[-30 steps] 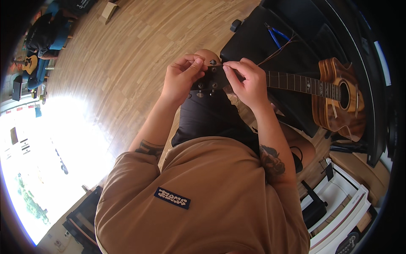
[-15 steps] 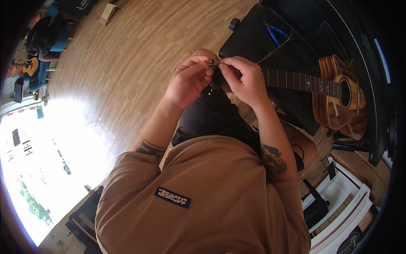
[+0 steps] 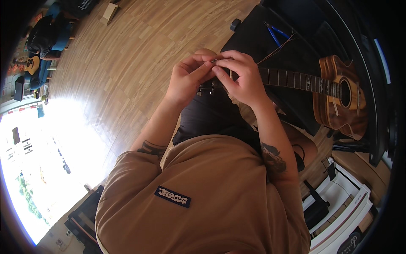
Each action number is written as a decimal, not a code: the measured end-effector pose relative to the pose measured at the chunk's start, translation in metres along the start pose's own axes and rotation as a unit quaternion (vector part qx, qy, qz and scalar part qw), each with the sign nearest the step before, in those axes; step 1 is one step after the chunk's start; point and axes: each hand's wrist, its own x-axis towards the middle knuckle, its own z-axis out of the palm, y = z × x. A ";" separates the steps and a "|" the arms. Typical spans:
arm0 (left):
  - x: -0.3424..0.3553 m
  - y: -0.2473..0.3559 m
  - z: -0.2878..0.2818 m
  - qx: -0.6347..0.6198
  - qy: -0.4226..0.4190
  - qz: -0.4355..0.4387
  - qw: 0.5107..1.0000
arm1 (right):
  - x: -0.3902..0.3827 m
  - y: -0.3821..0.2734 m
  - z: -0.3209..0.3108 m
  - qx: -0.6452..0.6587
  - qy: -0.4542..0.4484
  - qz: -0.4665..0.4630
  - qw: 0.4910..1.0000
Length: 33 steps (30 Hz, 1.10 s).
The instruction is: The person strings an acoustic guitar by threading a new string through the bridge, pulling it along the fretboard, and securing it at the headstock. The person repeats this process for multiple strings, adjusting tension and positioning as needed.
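An acoustic guitar (image 3: 327, 103) lies across to the right, its dark fretboard (image 3: 292, 79) running in toward my hands and its headstock (image 3: 217, 83) above my knee. Metal tuning pegs (image 3: 211, 91) show below my fingers. My left hand (image 3: 184, 80) is closed in a pinch at the headstock, on a small part that the fingers mostly hide. My right hand (image 3: 243, 80) is closed too, thumb and forefinger pinched against the left fingertips on a thin guitar string. Bronze-coloured string (image 3: 277, 51) trails from behind the right hand over the black surface.
Blue-handled pliers (image 3: 274, 34) rest on the black padded surface (image 3: 245, 44) beyond the neck. A white box (image 3: 338, 211) stands at lower right. Far left, a seated person (image 3: 40, 36) is near another guitar (image 3: 31, 64). A small cardboard box (image 3: 110, 12) lies on the wooden floor.
My two hands have drawn closer together, fingertips now meeting over the headstock. The right fingers have curled lower and the left thumb has moved in. The guitar body has stayed put.
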 end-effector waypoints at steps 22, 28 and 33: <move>0.022 0.006 -0.022 0.543 0.025 0.232 0.807 | 0.002 0.017 -0.001 -0.134 -0.149 0.082 0.976; 0.024 -0.009 -0.031 0.526 0.024 0.182 0.830 | 0.001 0.019 0.004 -0.147 -0.184 0.101 0.967; 0.024 -0.010 -0.028 0.510 0.026 0.181 0.840 | 0.000 0.023 0.007 -0.192 -0.212 0.109 0.952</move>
